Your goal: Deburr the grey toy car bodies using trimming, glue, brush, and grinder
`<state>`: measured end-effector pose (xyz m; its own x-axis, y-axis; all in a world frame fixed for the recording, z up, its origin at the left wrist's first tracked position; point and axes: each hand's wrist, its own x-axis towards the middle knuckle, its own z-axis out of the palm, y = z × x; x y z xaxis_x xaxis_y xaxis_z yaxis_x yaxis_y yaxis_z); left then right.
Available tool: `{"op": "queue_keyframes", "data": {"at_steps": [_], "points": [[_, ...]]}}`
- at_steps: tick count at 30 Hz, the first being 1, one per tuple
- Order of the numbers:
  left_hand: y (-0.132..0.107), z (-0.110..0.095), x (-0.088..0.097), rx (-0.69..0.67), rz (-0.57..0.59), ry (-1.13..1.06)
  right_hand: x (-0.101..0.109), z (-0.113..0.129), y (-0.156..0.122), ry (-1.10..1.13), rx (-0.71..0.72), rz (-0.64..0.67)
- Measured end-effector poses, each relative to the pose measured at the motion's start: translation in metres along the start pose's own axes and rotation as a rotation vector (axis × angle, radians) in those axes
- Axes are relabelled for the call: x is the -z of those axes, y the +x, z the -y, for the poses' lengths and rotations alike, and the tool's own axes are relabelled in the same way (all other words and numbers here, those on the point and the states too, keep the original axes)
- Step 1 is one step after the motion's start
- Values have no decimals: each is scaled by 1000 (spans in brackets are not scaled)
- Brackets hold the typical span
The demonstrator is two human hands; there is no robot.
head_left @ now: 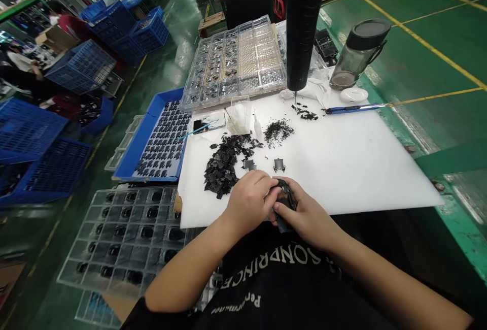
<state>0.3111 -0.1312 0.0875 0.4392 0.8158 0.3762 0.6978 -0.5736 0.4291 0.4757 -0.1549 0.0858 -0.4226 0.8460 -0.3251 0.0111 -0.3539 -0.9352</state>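
Note:
My left hand (249,200) and my right hand (304,213) meet at the near edge of a white board (361,162), both closed around a small black part (283,188) held between the fingertips. Just beyond them lie a small grey metal piece (279,165) and another dark piece (249,164). A heap of flat black parts (224,165) sits left of these, and a scatter of tiny black screws (277,131) lies further back. A black electric screwdriver (304,25) hangs down over the board's far side.
A clear tray of parts (236,63) stands at the back, a blue tray with black parts (162,139) at the left, and a clear compartment tray (122,233) near left. A bottle (357,53), a white disc (353,95) and a blue pen (350,109) lie at right. Blue crates stand on the green floor.

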Motion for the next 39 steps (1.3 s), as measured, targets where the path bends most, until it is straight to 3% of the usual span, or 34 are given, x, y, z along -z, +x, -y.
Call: {"op": "queue_keyframes", "data": {"at_steps": [7,12,16,20,23,26,28,31,34,39], "points": [[3,2,7,124,71,-87,0,2,-4,85,-61,6],[-13,11,14,348,107,-420,-1,0,-1,347,-160,-14],[-10,17,24,428,148,-595,0,-2,1,414,-199,-71],[36,30,26,560,50,-183,6,-4,1,413,-153,-95],[81,45,14,634,14,116,12,-6,-1,420,-125,-125],[110,59,-5,616,53,260,17,-10,-6,446,-112,-143],[115,66,-14,598,69,287,20,-12,-9,477,-109,-149],[103,68,-9,522,5,188,20,-13,-10,518,-119,-156],[76,61,14,433,-90,-124,15,-9,-7,546,-144,-154],[18,41,46,557,-127,-776,2,-4,3,572,-192,-103]]}}
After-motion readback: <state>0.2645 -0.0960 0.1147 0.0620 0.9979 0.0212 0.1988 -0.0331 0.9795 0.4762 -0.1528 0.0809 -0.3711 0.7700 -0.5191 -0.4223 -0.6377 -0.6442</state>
